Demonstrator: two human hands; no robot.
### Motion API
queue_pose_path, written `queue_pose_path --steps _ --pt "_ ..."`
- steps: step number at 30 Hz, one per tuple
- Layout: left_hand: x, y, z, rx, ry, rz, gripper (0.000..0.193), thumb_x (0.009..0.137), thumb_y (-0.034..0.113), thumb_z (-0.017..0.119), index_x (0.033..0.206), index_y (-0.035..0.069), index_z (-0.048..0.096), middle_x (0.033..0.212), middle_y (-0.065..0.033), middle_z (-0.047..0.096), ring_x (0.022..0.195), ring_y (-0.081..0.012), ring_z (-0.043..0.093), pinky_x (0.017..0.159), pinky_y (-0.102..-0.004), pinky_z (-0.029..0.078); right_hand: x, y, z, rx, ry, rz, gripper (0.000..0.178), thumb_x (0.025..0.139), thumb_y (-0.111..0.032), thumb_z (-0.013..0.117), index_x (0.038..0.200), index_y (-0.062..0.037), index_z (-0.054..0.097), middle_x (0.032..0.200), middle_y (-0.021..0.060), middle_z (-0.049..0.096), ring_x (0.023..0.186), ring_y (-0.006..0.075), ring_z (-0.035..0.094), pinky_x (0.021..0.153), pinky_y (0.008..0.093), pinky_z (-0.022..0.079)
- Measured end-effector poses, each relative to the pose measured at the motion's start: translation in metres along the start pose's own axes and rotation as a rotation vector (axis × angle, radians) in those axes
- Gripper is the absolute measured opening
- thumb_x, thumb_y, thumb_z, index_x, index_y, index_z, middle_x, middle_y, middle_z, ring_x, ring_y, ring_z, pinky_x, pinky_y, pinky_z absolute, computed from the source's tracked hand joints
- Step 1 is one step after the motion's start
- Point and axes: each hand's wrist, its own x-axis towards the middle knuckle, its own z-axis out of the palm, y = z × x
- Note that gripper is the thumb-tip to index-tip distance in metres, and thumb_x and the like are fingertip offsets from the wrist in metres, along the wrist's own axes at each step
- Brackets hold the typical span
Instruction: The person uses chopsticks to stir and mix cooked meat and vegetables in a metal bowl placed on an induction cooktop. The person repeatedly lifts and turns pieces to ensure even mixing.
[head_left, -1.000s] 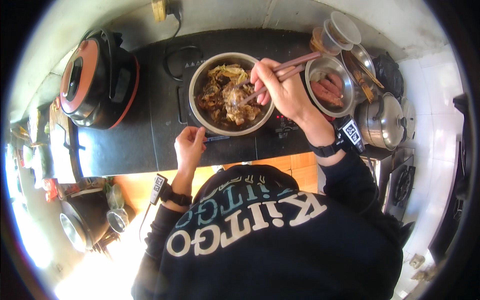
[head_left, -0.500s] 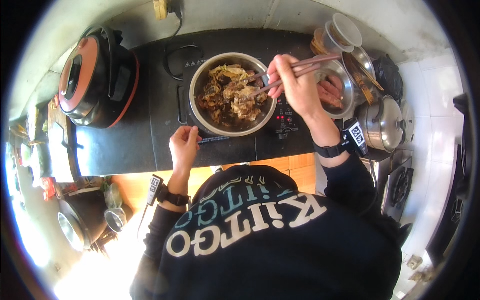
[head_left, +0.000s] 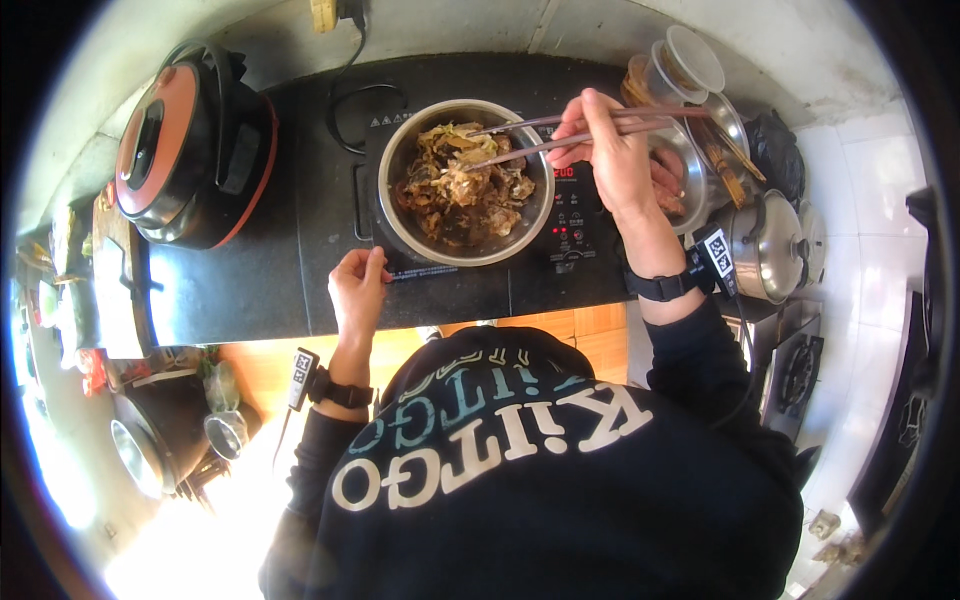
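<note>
A pair of long brown chopsticks (head_left: 520, 152) is held in my right hand (head_left: 612, 160), tips reaching into a steel pot (head_left: 549, 200). The tips touch the browned meat chunks and yellowish-green leafy pieces (head_left: 468, 185) inside. Beneath the pot is a black induction cooktop (head_left: 590, 262) with red lights on its panel. My left hand (head_left: 358, 290), fingers curled in and thumb against them, is at the cooktop's near left corner, apart from the pot; nothing shows in it.
An orange-and-black electric cooker (head_left: 200, 150) stands on the left of the black counter (head_left: 290, 270). At right are a steel bowl with pinkish sausage-like pieces (head_left: 668, 185), stacked clear tubs (head_left: 692, 62), a brush (head_left: 735, 185) and a lidded steel pot (head_left: 768, 245). A cable (head_left: 340, 110) runs behind the cooktop.
My right hand has moved a little up and right, and the chopsticks lie flatter, their tips farther left and up in the food. My left hand has shifted slightly left.
</note>
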Motion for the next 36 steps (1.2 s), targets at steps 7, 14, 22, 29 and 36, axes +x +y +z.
queue_pose_path --steps 7,14,22,29,36 --pt "-0.003 -0.005 -0.010 -0.004 0.055 -0.016 0.024 0.091 0.020 0.063 0.078 -0.001 0.063 0.059 -0.0025 0.059 0.046 -0.0044 0.048 0.043 -0.0191 0.035 -0.025 0.031 -0.048 0.108 0.263 0.189 0.032 0.098 -0.029 0.051 0.085 -0.0012 0.058 0.072 0.0119 0.063 0.055 0.0209 0.065 0.050 0.0287 0.058" --pt "-0.003 -0.003 -0.014 0.026 0.055 0.015 0.024 0.092 0.021 0.063 0.078 0.000 0.063 0.058 -0.0011 0.059 0.048 -0.0035 0.047 0.044 -0.0186 0.033 -0.041 0.037 -0.079 0.126 0.318 0.095 0.032 0.098 -0.030 0.052 0.085 -0.0018 0.058 0.071 0.0136 0.064 0.054 0.0231 0.065 0.050 0.0301 0.058" --pt "-0.003 -0.001 -0.014 0.060 0.052 0.011 0.023 0.093 0.021 0.062 0.081 0.001 0.063 0.061 -0.0010 0.058 0.049 -0.0038 0.048 0.045 -0.0174 0.033 -0.032 0.022 -0.057 -0.087 0.346 -0.018 0.033 0.101 -0.029 0.045 0.087 0.0000 0.055 0.075 0.0122 0.061 0.058 0.0222 0.067 0.056 0.0289 0.059" --pt "-0.001 0.000 -0.018 -0.012 0.062 0.036 0.023 0.091 0.018 0.063 0.079 -0.001 0.063 0.059 -0.0015 0.060 0.051 -0.0039 0.051 0.046 -0.0183 0.036 -0.029 -0.003 -0.024 -0.214 0.173 -0.124 0.035 0.102 -0.027 0.043 0.085 0.0017 0.055 0.071 0.0100 0.060 0.057 0.0172 0.065 0.051 0.0236 0.056" --pt "0.000 -0.001 -0.019 0.001 0.081 0.031 0.022 0.091 0.018 0.063 0.079 0.000 0.064 0.059 -0.0010 0.059 0.049 -0.0033 0.048 0.045 -0.0182 0.033 -0.039 -0.006 -0.001 -0.213 0.076 -0.238 0.036 0.103 -0.026 0.040 0.085 0.0020 0.054 0.071 0.0133 0.062 0.055 0.0197 0.065 0.052 0.0259 0.056"
